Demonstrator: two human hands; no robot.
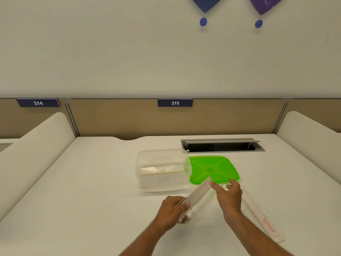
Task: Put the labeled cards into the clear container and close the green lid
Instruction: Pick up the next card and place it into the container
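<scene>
- White desk (pixel 92 182) fills the lower view, fenced by tan partition panels with number plates reading 214 (pixel 38 103) and 215 (pixel 175 103); an open cable hatch (pixel 222 145) sits in the desk near the back right.
- Clear container (pixel 162 169) stands open at mid-desk; inside it a card marked "LION" (pixel 161 170) shows through the wall, with another card below whose writing is too faint to read.
- Green lid (pixel 212 169) lies flat on the desk just right of the container, touching or nearly touching its side.
- Left hand (pixel 170 211) grips the near end of a stack of cards (pixel 198 195), fingers curled round it; the stack tilts up toward the lid.
- Right hand (pixel 228 196) hovers just right of the stack, fingers loosely spread and holding nothing, forefinger close to the stack's far end.
- Long clear sleeve with a red label (pixel 265 220) lies on the desk under and beyond the right forearm.
</scene>
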